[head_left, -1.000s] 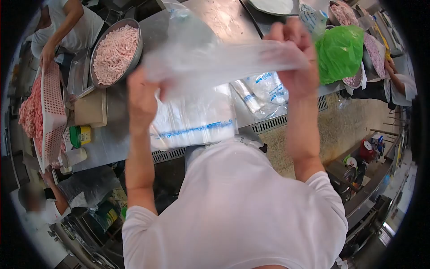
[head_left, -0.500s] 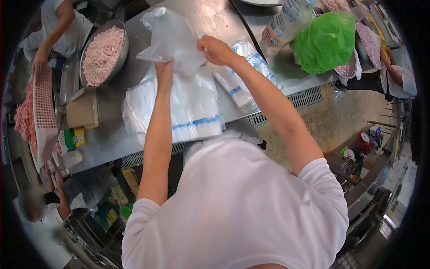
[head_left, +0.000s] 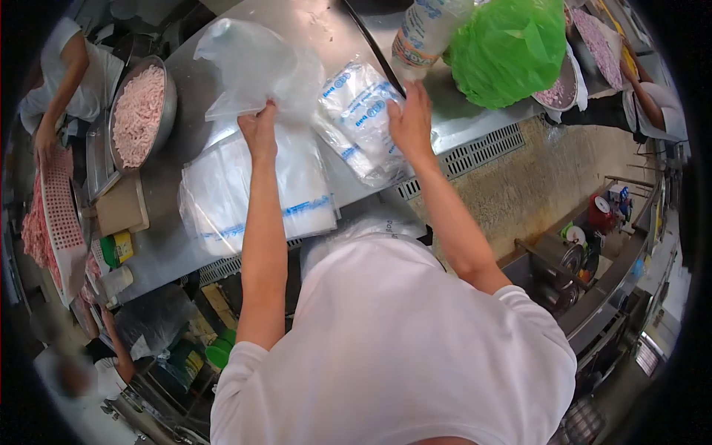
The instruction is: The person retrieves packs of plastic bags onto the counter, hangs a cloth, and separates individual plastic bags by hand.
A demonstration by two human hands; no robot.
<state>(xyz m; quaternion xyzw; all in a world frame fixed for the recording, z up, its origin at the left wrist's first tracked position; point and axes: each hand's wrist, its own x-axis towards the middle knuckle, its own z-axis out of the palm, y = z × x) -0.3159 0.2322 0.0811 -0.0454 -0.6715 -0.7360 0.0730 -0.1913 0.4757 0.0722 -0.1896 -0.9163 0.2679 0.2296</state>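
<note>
My left hand is closed on the lower edge of a clear plastic bag, which lies puffed up on the steel table. Under that wrist is a flat stack of clear plastic bags with a blue stripe. My right hand is off the bag, thumb and fingers apart, beside a crinkled pack of bags with blue print. Just beyond its fingertips stands a translucent printed plastic container or bag; I cannot tell whether they touch it.
On the left are a metal bowl of pale ground meat and a white perforated basket with red meat, near a co-worker's arm. A green plastic bag stands at right. Another person's arm reaches in at far right.
My right hand has let go of the clear bag and moved right, towards the printed container. My left hand still holds the bag's edge. The whole view has shifted somewhat.
</note>
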